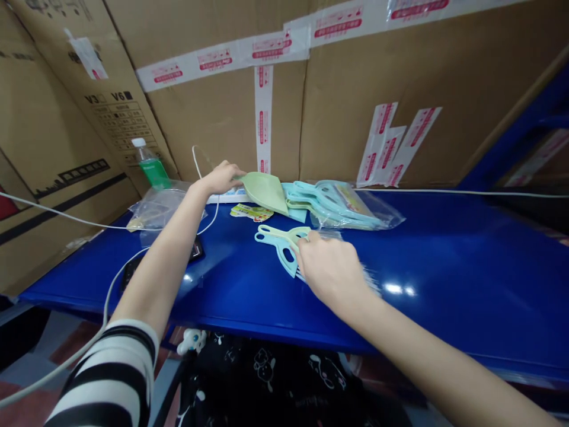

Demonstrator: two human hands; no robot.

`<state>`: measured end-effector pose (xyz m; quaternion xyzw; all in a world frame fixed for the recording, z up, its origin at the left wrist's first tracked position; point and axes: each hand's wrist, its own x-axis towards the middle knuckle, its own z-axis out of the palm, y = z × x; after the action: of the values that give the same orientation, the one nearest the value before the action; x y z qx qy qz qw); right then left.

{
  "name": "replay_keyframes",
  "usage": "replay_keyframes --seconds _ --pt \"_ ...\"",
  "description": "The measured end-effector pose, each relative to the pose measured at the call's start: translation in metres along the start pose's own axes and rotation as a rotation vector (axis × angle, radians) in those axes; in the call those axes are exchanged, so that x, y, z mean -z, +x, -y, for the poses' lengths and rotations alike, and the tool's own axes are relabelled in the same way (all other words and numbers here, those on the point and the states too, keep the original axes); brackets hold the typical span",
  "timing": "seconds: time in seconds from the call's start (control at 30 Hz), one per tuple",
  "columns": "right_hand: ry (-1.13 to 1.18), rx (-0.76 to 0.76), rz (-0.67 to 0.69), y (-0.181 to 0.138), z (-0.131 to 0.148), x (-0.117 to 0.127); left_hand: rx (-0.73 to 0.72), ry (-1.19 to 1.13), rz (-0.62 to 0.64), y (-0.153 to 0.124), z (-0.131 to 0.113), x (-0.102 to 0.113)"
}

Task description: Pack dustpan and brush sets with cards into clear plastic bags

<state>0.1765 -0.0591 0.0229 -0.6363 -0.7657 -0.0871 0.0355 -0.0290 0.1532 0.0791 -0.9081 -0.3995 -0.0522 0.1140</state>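
My left hand [221, 177] reaches to the back of the blue shelf [444, 267] and grips a pale green plastic dustpan [265, 191] by its near edge. My right hand [331, 268] rests palm down, fingers closed, on a small set of light blue and green brush handles [279, 242] with a clear bag under it. Behind them lies a stack of light blue dustpans and brushes in a clear bag [342, 204]. A printed paper label [251, 212] lies in front of the green dustpan.
Large taped cardboard boxes [355, 89] wall off the back. A green-labelled bottle [150, 163] stands at the left beside empty clear bags [155, 207]. White cables [111, 284] cross the shelf, and a dark phone [195, 249] lies under my left forearm.
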Motion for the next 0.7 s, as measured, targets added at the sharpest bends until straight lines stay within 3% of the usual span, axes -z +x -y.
replay_keyframes --seconds 0.17,0.33,0.5,0.6,0.7 --pt "-0.032 0.001 -0.041 -0.006 0.008 -0.002 0.009 -0.026 0.098 0.023 0.007 -0.003" --pt "0.025 0.033 0.061 -0.001 0.01 -0.013 0.009 -0.025 0.106 0.04 0.014 -0.009" --pt "0.105 0.021 0.119 0.011 0.007 -0.011 -0.06 -0.033 0.1 0.057 -0.004 -0.015" --pt "0.12 -0.027 -0.006 0.02 -0.012 -0.003 -0.093 -0.043 0.114 0.062 -0.023 -0.024" --pt "0.073 -0.154 -0.273 0.03 -0.05 -0.005 -0.084 -0.037 0.122 0.062 -0.039 -0.035"
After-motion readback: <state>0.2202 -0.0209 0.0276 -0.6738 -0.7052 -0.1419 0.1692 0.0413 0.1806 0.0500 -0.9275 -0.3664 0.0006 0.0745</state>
